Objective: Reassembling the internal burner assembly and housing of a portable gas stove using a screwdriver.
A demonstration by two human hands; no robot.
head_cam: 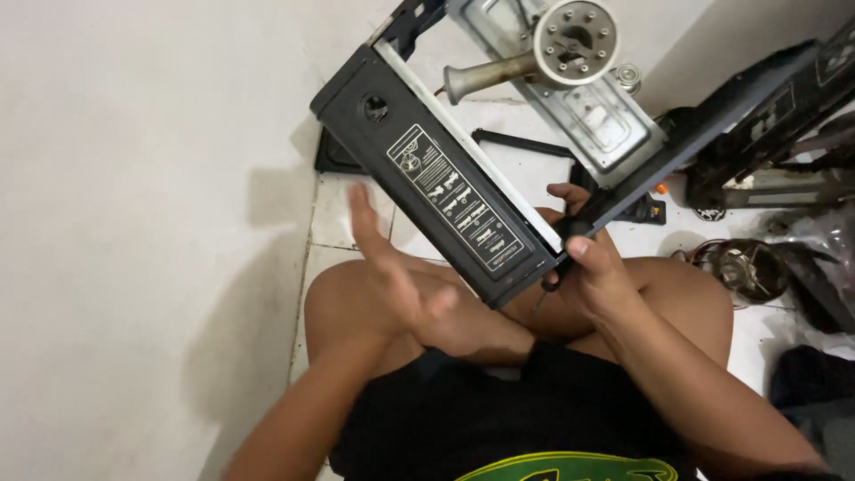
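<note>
— Inspector: Where was the stove body [463, 191], and who had it?

— Assistant: It was held tilted above the person's lap, over the tiled floor [343, 214]. The right hand [592, 267] gripped its lower corner, fingers closed around the frame edge. The left hand [392, 276] was open, fingers spread, holding nothing, just beside the black front panel.

— Inspector: Handling?

— Assistant: Judged stiff sheet metal, awkwardly long, with the burner [570, 40] weighting the far end; best gripped along the side rails.
</note>
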